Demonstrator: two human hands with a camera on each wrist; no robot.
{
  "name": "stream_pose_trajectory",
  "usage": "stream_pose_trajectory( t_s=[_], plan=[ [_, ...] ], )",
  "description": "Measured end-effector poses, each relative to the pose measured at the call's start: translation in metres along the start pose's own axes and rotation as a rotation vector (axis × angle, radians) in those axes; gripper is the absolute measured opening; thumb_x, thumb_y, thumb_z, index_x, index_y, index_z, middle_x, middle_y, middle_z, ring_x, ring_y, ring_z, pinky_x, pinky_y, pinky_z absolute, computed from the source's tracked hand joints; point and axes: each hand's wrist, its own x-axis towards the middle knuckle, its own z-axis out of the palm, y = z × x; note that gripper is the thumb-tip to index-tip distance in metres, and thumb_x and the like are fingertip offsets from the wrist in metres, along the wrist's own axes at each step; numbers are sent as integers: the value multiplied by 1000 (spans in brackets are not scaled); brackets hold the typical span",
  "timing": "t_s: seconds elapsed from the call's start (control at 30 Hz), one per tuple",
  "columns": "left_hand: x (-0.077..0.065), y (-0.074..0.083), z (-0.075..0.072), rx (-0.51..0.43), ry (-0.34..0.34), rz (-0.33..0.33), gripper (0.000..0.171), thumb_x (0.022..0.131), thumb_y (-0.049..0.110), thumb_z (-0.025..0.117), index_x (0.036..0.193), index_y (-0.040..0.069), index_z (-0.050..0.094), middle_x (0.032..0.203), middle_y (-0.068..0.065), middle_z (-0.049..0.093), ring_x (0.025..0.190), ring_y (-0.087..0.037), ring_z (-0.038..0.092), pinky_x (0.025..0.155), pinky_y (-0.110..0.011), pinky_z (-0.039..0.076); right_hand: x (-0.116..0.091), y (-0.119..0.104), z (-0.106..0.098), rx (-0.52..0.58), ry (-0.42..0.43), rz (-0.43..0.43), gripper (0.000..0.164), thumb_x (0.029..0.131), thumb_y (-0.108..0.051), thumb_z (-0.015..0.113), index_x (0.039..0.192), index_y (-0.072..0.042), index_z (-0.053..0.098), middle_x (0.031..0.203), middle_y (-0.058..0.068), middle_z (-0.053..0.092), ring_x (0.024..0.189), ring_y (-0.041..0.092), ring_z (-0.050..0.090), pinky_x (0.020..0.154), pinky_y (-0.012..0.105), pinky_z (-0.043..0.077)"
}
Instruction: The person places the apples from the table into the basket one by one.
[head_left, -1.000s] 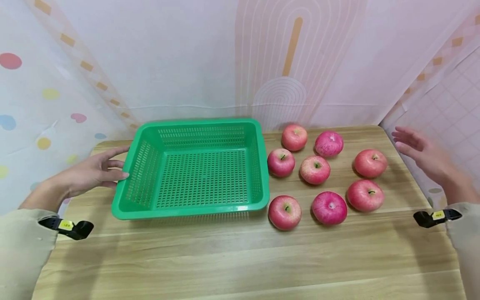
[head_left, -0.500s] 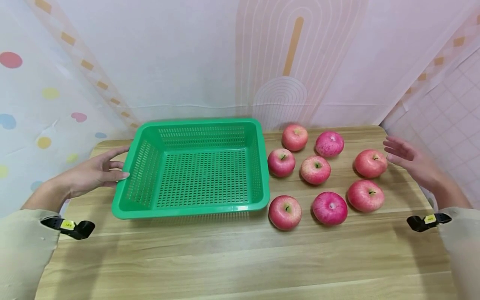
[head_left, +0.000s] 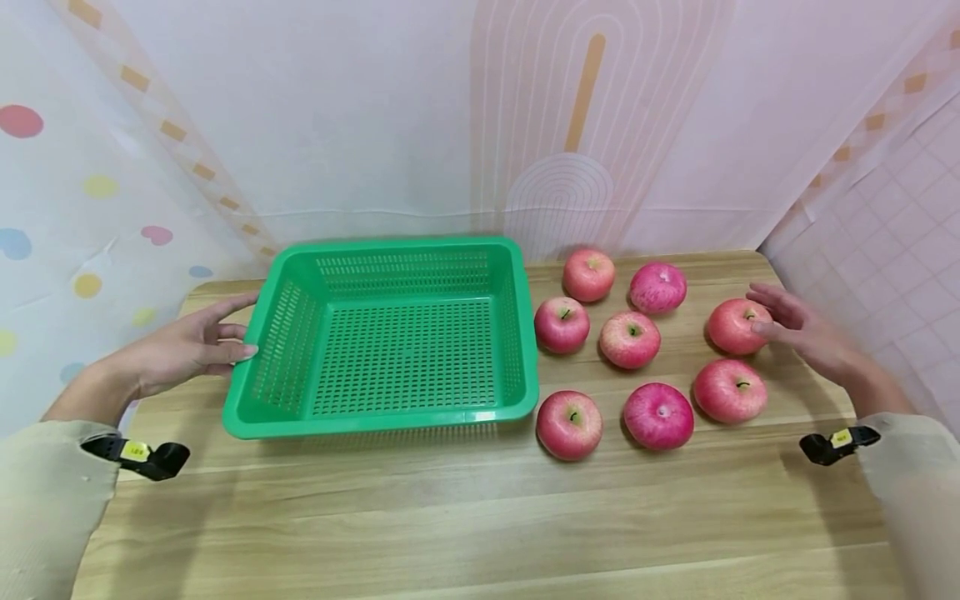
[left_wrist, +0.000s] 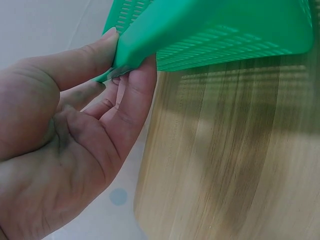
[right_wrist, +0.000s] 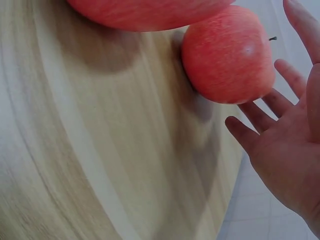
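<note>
At the left, my left hand (head_left: 176, 350) pinches the rim of a green plastic basket (head_left: 390, 427). In the left wrist view the thumb lies on one side of the basket's rim (left_wrist: 150, 40) and the fingers curl under it. Nothing lies inside the basket. My right hand (head_left: 817, 342) is beside the far-right apple (head_left: 729, 329), fingers spread behind it and thumb over its near side. The right wrist view shows the fingers loosely extended around this apple (right_wrist: 227, 57); whether they touch it, I cannot tell. Another apple (head_left: 731, 392) sits just in front.
Several more red and pink apples stand between the basket and my right hand, including a dark pink one (head_left: 659, 417) and one (head_left: 562, 325) close to the basket's right rim. The wooden table (head_left: 480, 517) ends at a patterned wall covering (head_left: 375, 125) behind.
My right hand has moved left and slightly down, from beyond the table's right edge to the far-right apple. The left hand and the basket have stayed in place.
</note>
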Motion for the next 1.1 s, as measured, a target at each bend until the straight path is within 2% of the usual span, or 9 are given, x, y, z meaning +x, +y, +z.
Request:
stream_pose_trajectory(
  t_s=[0.17,0.27,0.33,0.4,0.47,0.73,0.93,1.1],
  plan=[
    [0,-1,0,9,1,0,82,105,1,55,164,10,-1,118,-1,66,99,-20,72,82,-34,61,1,1,5,-5,0,-26,63,104,-3,53,161,-17,28,148,-22,35,125,-15,36,96,4,32],
    [0,-1,0,17,2,-1,81,105,1,55,164,10,-1,118,0,66,99,-19,71,82,-33,61,3,-1,7,-16,0,8,67,103,-4,56,162,-20,28,156,-8,32,126,-14,34,96,4,31],
    [0,-1,-1,21,2,-2,82,105,2,55,164,10,-1,119,0,66,100,-19,71,82,-32,61,4,-3,7,-48,-5,39,72,102,-7,59,163,-18,24,161,8,28,126,-13,32,94,3,30],
    [0,-2,-1,22,2,-3,82,105,2,55,164,11,-1,119,0,66,100,-19,71,82,-32,61,6,-6,8,-90,-11,70,76,100,-11,63,163,-16,21,160,21,26,124,-11,32,91,2,30],
    [0,-2,-1,22,-1,-3,82,105,3,55,164,11,-1,119,-1,65,100,-19,71,82,-32,61,7,-8,8,-127,-17,92,81,98,-13,66,163,-13,19,157,27,29,121,-9,33,89,2,30],
    [-1,-2,-1,24,-4,-13,83,106,8,57,164,15,-1,122,5,64,104,-18,70,85,-31,60,11,-10,13,-194,-18,131,86,95,-18,73,162,-9,19,153,26,34,118,-3,35,97,20,32],
    [-1,-4,-2,27,-4,-6,82,106,7,56,164,12,-1,121,5,64,104,-17,70,85,-30,60,13,-7,17,-190,13,116,81,94,-16,75,156,-3,25,141,23,42,107,-4,43,85,6,34],
    [1,-3,-1,30,-5,2,81,105,5,55,164,9,-2,121,3,65,102,-17,70,83,-30,61,13,-4,20,-183,44,121,77,94,-13,74,153,-1,27,138,22,44,101,-8,46,83,5,36]
  ],
)
